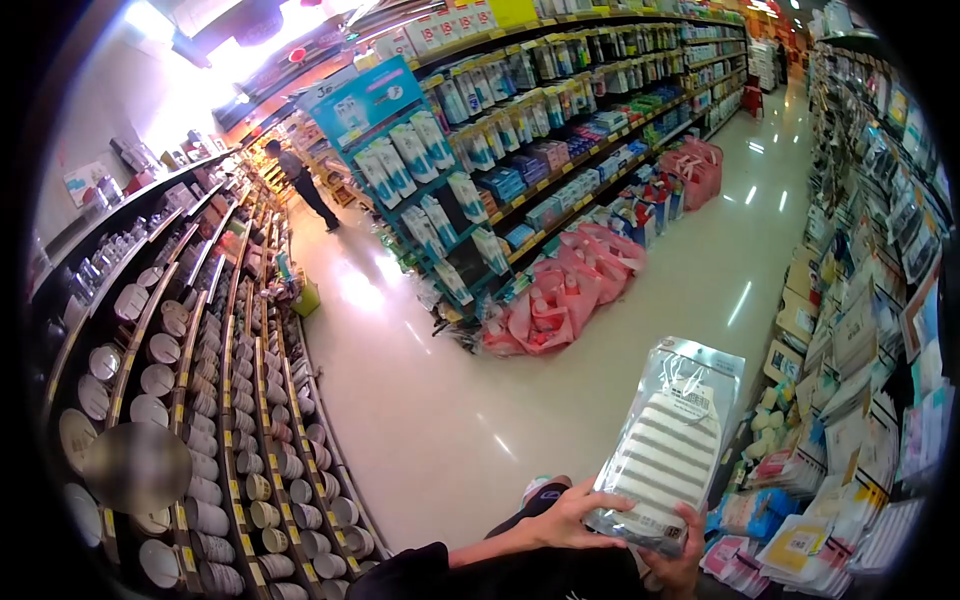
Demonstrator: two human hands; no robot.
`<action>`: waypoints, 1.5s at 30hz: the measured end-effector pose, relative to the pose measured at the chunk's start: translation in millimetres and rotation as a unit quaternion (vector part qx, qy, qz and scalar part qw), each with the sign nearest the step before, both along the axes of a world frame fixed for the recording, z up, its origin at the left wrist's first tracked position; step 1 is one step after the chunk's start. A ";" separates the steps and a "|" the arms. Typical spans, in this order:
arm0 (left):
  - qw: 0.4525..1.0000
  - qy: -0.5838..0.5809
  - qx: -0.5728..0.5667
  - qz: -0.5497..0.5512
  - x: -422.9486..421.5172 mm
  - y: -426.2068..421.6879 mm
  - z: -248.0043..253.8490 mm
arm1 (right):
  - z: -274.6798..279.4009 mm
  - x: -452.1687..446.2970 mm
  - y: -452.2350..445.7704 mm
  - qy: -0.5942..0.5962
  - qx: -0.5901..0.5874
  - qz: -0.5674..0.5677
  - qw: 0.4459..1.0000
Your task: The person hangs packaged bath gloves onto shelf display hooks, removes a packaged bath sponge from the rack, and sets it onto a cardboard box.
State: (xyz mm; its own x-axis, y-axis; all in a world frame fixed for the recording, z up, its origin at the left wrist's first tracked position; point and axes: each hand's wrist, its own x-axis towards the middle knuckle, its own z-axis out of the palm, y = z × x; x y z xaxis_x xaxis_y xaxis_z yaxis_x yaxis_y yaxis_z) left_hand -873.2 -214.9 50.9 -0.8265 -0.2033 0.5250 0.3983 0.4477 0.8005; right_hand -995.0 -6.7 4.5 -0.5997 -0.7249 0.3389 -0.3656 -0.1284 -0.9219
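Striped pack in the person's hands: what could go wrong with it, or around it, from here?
The left hand and right hand hold the striped pack near its lower end only, so its free upper end might tip or the pack slip.
Pink bags stand on the floor along the shelving ahead and could be a trip hazard.
Packets lie close to the right hand; a careless swing might knock some loose.

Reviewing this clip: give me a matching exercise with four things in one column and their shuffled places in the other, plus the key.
1. striped packet
2. pink bags
3. bowls
4. blue sign

A. on the floor
B. in rows at the picture's left
C. above hanging packs
D. in the left hand and right hand

Pairs: 1-D, 2-A, 3-B, 4-C
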 end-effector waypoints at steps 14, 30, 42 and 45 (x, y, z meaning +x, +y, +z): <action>0.976 -0.076 0.033 -0.204 -90.9 -13.6 -32.7 | 16.1 10.9 16.3 -0.094 0.013 -0.195 0.976; 0.930 -0.149 -0.004 -0.336 -195.6 -89.6 -38.0 | 45.0 -25.2 -70.0 -0.047 -0.001 -0.439 0.897; 0.873 -0.231 0.081 -0.422 -242.7 -141.8 -73.2 | 20.4 -42.1 -135.7 0.004 -0.049 -0.579 0.814; 0.841 -0.250 0.031 -0.480 -258.6 -145.5 -81.2 | 13.8 -37.4 -144.9 -0.018 -0.052 -0.618 0.785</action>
State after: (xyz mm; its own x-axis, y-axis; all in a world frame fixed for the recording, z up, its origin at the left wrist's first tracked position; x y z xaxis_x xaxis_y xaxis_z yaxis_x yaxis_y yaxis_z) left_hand -1131.8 -360.4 -30.3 -0.7396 0.6686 0.0772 0.1600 0.0633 0.9851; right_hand -1032.5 -151.5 18.3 -0.8337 0.4472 0.3239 -0.2437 0.2284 -0.9426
